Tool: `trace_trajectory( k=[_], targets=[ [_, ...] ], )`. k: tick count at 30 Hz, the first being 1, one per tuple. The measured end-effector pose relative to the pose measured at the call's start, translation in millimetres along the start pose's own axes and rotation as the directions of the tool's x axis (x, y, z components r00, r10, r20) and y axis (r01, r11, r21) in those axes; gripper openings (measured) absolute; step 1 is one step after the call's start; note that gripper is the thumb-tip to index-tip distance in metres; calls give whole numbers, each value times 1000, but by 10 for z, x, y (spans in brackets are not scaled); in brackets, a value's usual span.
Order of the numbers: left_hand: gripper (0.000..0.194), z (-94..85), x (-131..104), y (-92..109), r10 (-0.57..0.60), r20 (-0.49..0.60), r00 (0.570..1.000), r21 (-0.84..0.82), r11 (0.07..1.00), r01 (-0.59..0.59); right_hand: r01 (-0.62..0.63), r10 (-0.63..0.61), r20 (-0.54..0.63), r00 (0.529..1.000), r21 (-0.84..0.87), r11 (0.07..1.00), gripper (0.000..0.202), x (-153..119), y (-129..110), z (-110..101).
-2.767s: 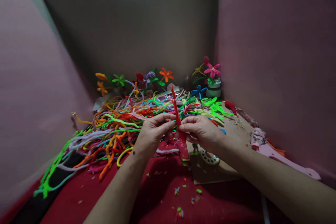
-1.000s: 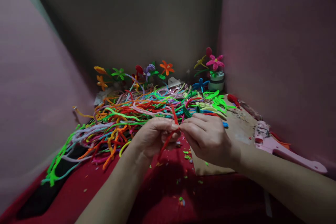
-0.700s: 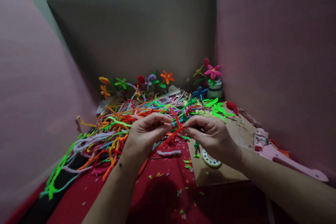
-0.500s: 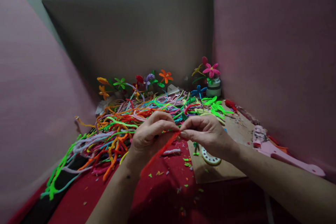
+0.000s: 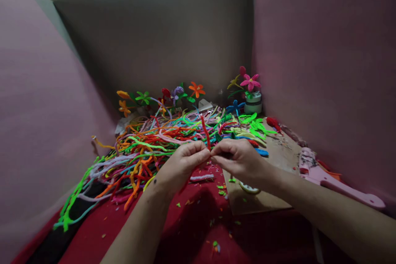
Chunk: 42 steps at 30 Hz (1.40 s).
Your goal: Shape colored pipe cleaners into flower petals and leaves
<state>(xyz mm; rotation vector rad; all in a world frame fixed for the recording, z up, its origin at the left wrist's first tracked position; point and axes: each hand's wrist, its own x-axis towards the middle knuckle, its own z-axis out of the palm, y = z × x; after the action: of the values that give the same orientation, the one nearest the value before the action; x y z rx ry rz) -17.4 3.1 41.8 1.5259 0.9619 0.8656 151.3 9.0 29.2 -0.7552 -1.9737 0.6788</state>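
Both my hands meet in front of the heap, pinching a red pipe cleaner [image 5: 206, 130]. One end of it stands up above the fingertips; the lower part is mostly hidden by my left hand. My left hand [image 5: 187, 163] has thumb and fingers closed on it. Touching that grip from the other side, my right hand [image 5: 243, 159] is also closed at the fingertips on the pipe cleaner. Just beyond lies a big tangle of coloured pipe cleaners [image 5: 139, 148].
Pipe-cleaner flowers [image 5: 196, 89] stand along the back wall. A cardboard sheet [image 5: 262, 204] at right carries green leaf shapes [image 5: 256, 123] and a round pale disc [image 5: 250, 188]. A pink-handled tool [image 5: 343, 185] lies far right. Fluff scraps dot the red cloth [image 5: 185, 231].
The red pipe cleaner, which slanted down toward my left wrist, now points up from my fingertips. My left hand has turned and its fingers have closed in.
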Motion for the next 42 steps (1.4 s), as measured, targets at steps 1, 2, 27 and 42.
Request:
trace_trajectory(
  k=[1, 2, 27, 42],
  targets=[
    [22, -5, -7, 17, 18, -14, 1000, 67, 998, -17, -109, 104, 57, 993, 105, 988, 10, 20, 10, -15],
    [23, -8, -14, 35, 43, -25, 999, 140, 989, -39, -206, 185, 119, 975, 196, 959, 9, 38, 20, -29],
    [15, -8, -69, 106, 363, -12, 932, 745, 625, -234, 105, -179, -282, 942, -259, 960, 20, 24, -4, -88],
    [15, 33, -33, 116, 153, -121, 981, 452, 888, -83, -514, 439, 324, 838, 197, 835, 14, 128, -27, -77]
  ],
)
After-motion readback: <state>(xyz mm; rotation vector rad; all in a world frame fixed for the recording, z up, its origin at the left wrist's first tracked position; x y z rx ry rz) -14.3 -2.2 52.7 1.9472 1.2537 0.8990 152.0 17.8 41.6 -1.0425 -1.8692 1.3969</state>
